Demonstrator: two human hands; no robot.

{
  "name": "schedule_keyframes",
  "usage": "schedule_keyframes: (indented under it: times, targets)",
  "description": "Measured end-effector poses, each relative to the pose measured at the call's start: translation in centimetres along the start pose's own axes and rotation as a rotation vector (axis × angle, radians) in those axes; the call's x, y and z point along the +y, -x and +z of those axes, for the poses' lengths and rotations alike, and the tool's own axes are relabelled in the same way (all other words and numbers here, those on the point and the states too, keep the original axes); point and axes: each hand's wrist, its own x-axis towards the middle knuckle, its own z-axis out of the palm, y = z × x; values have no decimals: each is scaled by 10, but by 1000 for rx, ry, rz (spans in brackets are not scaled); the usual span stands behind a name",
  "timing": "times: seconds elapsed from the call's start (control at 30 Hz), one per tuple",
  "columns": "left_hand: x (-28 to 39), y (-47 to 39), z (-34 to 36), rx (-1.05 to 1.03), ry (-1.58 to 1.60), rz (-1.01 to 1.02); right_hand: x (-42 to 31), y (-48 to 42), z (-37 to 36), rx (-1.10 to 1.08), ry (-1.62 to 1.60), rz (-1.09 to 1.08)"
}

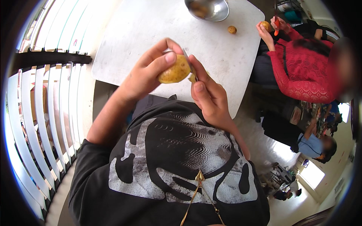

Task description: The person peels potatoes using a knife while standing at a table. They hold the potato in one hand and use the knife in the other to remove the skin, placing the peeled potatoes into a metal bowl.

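Observation:
My left hand [152,66] grips a yellow-skinned potato [176,70] from its left side, thumb on top. A thin metal blade [189,60], which looks like a knife's, lies against the potato's right side. My right hand [209,97] holds this tool, its handle hidden in the fingers. A small pale piece, perhaps peel [193,78], is at the blade beside my right thumb. Both hands are raised above the near edge of the white table [127,42].
At the table's far side stands a metal bowl [219,11] with blurred yellowish-brown things inside. A small potato [232,30] lies near it. To the right, a person in a red top [305,67] holds a potato [265,26] and an orange-handled tool [277,26]. Window louvres [53,121] line the left.

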Motion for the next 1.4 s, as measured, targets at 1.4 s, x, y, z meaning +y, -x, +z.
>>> schedule_keyframes:
  times: [1.4]
  targets:
    - [-13,-19,20,458,610,-209,30,-9,-1,135,789,-425]
